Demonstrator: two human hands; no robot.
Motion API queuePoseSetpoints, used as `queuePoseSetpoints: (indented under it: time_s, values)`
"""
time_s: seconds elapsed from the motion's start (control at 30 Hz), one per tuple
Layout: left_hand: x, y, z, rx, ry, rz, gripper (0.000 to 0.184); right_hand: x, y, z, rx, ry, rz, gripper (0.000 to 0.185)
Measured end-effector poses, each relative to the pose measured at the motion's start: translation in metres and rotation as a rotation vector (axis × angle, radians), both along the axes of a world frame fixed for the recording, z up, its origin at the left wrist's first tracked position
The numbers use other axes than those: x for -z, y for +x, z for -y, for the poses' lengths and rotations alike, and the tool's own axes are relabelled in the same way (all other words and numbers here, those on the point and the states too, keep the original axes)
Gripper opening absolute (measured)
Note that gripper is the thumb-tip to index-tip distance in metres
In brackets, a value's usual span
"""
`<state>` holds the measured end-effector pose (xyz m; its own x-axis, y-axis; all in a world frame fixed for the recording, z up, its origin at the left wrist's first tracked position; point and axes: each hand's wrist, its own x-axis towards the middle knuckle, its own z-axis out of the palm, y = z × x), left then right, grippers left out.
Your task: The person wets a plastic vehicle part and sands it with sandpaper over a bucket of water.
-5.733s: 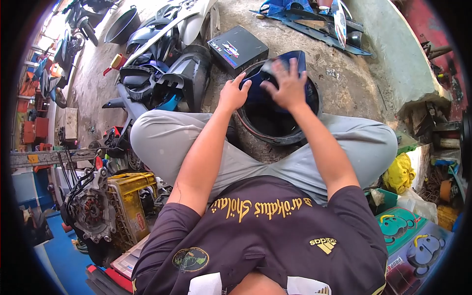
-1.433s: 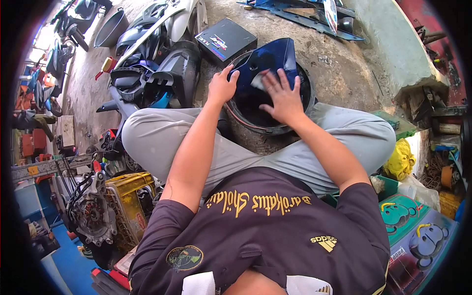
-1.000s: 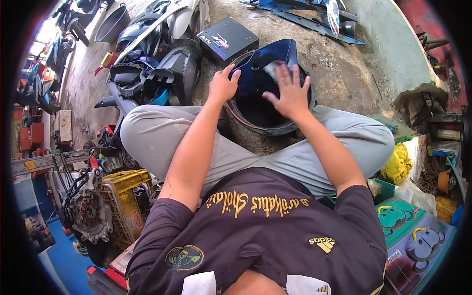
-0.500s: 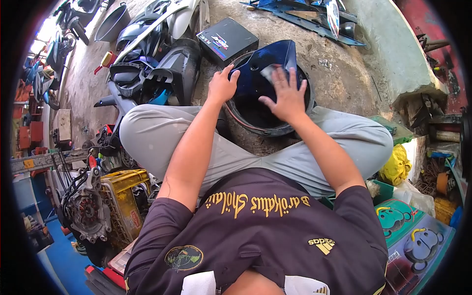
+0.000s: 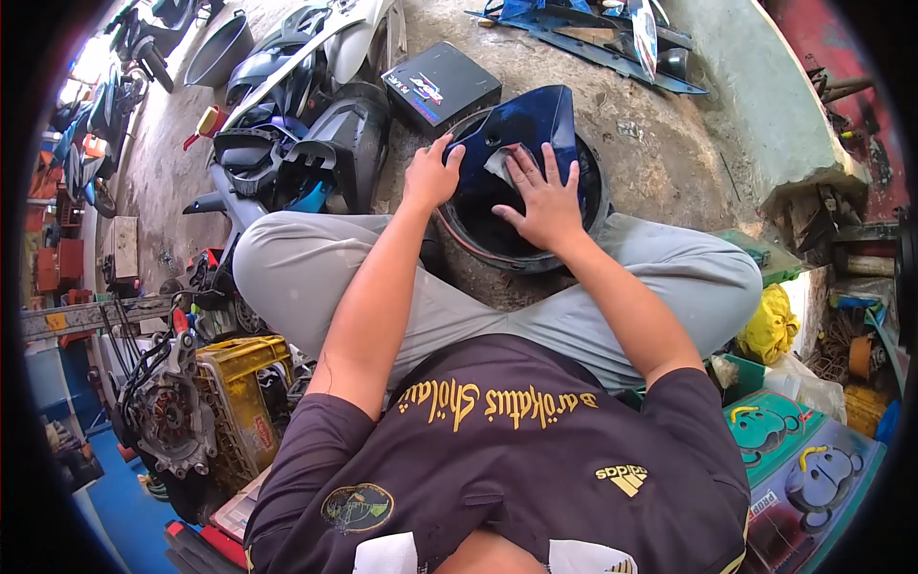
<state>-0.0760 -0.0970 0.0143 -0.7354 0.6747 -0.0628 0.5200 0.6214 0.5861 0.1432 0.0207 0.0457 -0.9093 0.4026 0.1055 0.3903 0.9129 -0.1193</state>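
A glossy dark blue panel (image 5: 535,117) lies across the top of a round black tub (image 5: 598,196) between my knees. My left hand (image 5: 432,175) is at the panel's left edge, with thumb and forefinger apart and the other fingers partly curled. My right hand (image 5: 545,196) lies on the panel with its fingers spread. Beneath those fingertips is a small whitish cloth or pad (image 5: 498,165), pressed flat against the blue surface. The right thumb points left over the dark inside of the tub.
A black box (image 5: 441,84) stands just beyond the tub. Dark motorcycle body parts (image 5: 339,143) are piled to the left. Blue panels (image 5: 602,48) lie farther off at the top right. A yellow crate (image 5: 244,397) and an engine part (image 5: 167,411) stand at the lower left.
My right hand has shifted left and slightly down over the panel, and more of the whitish cloth shows. My left hand has stayed at the panel's left edge.
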Motion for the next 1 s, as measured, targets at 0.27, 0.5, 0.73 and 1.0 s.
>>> queuePoseSetpoints:
  time_s: [0.27,0.5,0.73,1.0]
  values:
    - [-0.005,0.001,-0.001,-0.008,-0.012,0.042,0.055,0.003,-0.003,-0.005,0.019,-0.047,-0.061,0.089]
    - [-0.007,0.004,-0.001,-0.022,-0.015,0.018,0.053,0.005,-0.004,-0.035,0.199,0.001,-0.102,0.087]
    - [-0.004,0.000,-0.002,-0.007,-0.009,0.010,0.055,0.001,-0.002,-0.010,-0.065,0.002,-0.027,0.087]
    - [-0.009,0.004,-0.001,-0.020,-0.013,0.025,0.053,0.003,0.001,-0.012,-0.049,-0.019,-0.062,0.094]
